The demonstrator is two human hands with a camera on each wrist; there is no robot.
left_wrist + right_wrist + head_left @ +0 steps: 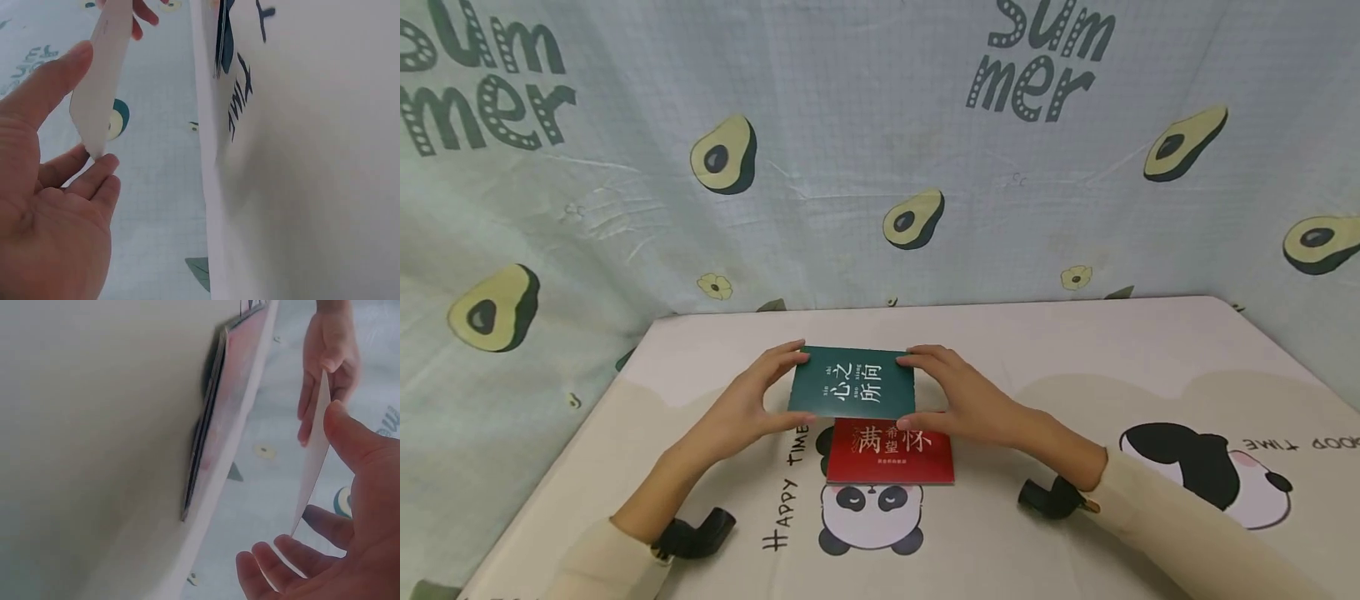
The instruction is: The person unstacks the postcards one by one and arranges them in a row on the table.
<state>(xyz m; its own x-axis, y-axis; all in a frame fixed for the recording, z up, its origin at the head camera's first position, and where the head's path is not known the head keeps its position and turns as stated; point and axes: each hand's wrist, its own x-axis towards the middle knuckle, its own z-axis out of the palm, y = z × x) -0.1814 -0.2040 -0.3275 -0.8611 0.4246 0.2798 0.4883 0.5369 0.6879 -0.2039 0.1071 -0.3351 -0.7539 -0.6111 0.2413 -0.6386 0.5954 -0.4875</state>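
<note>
panda table | both hands grip green card (above red card)

The green card and red card looked like thin matt paper; the tabletop wore smooth printed cloth; the backdrop was wrinkled fabric.

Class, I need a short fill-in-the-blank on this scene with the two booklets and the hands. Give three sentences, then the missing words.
1. The green booklet is held above the table by ____ hands.
2. The booklet lying flat on the table is ____.
3. The left hand and the right hand hold the green booklet by its opposite ____.

Missing words: two; red; edges
</note>
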